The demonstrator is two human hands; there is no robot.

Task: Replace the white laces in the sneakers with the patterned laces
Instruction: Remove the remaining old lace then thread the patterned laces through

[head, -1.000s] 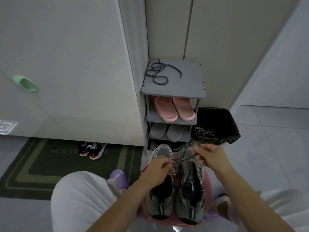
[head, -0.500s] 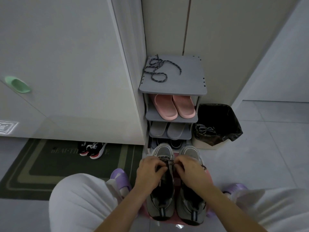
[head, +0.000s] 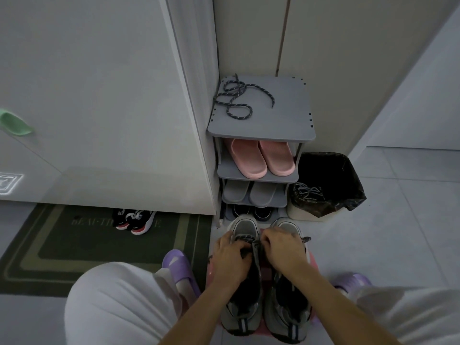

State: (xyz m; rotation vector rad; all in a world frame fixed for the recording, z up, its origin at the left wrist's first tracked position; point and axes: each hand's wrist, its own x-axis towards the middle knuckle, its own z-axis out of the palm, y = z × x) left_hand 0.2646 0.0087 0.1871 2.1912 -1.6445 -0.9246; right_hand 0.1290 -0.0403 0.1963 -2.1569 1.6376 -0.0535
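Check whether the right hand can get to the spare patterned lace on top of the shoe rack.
Probably yes: the patterned lace lies loose and uncovered on the rack top, straight ahead with nothing between. The right hand is busy pinching the sneaker lace, though.

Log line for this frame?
stage: lacing sneakers | left hand: pinches patterned lace | right hand: pinches it | spare lace: on rack | white laces: in bin

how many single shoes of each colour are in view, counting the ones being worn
grey sneakers: 2
pink slippers: 2
grey slippers: 2
dark shoes on the bottom shelf, partly hidden: 2
black and red sneakers: 2
purple slippers on the feet: 2
total: 12
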